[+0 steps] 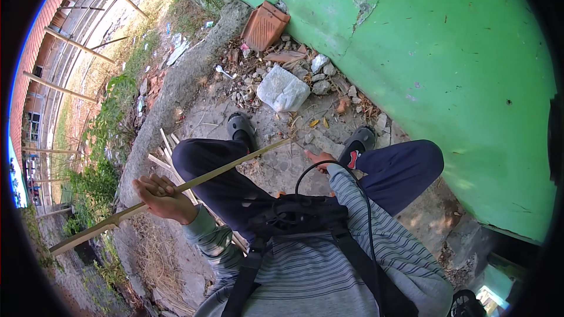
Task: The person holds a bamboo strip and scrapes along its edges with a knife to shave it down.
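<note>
A long split bamboo strip (235,164) slants across my lap, its far end above the ground between my feet and its near end out at the lower left. My left hand (163,198) is closed around it, fingers curled upward. My right hand (321,160) is closed near the strip's far end. A thin, narrow piece shows ahead of its fingers, close to the strip's tip; I cannot make out what it is. More pale bamboo strips (166,147) lie beside my left leg, partly hidden under my arm.
A white block-like bundle (284,88) sits among stones and rubble ahead of my feet. An orange roof tile (265,26) leans near the green wall (411,53) on the right. A low concrete kerb (170,97) runs along the left. A black cable (367,211) loops over my right forearm.
</note>
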The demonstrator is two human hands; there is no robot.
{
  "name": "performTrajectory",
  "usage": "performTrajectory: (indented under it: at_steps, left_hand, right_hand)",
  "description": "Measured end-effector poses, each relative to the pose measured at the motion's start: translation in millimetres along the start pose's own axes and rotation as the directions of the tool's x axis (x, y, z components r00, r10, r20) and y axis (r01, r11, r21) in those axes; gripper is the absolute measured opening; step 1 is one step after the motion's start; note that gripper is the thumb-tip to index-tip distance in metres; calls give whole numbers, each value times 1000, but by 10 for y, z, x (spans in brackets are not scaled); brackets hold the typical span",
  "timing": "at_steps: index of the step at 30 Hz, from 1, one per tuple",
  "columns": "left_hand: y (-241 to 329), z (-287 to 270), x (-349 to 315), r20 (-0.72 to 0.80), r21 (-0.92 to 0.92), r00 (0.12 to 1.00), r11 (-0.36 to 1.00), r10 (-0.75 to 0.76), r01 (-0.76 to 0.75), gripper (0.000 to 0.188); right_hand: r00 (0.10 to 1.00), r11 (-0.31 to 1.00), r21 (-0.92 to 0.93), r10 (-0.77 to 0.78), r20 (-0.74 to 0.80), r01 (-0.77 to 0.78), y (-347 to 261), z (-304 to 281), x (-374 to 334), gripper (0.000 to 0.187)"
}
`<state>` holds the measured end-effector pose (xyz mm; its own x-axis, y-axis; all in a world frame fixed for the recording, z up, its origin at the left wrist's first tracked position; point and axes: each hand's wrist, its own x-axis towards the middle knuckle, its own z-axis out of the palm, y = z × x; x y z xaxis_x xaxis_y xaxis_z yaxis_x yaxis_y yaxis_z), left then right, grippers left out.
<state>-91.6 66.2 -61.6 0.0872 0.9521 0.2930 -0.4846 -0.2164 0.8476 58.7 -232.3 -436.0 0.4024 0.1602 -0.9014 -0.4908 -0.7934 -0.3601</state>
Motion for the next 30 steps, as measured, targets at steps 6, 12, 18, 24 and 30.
performTrajectory:
  at_steps: [6,12,18,24,30]
  left_hand:
    - [-24,38,-28,-9,-18,1000,1000,19,-19,46]
    - [-12,49,-30,-29,-9,999,1000,17,-18,46]
    - [-41,70,0,-22,15,999,999,33,-33,44]
    - [-31,62,-3,-36,25,999,999,33,-32,43]
    - [-28,96,-36,-19,21,999,999,27,-27,44]
  right_hand:
    - [997,979,-203,-28,-72,12,92,-110,47,82]
    - [997,977,-213,-7,-80,-10,-4,-96,-44,81]
    - [998,991,-131,-28,-49,21,-57,-162,-138,79]
    - [1000,987,-158,16,-23,-20,-74,-114,-89,74]
    - [998,983,-182,-6,-58,-5,-77,-149,-73,72]
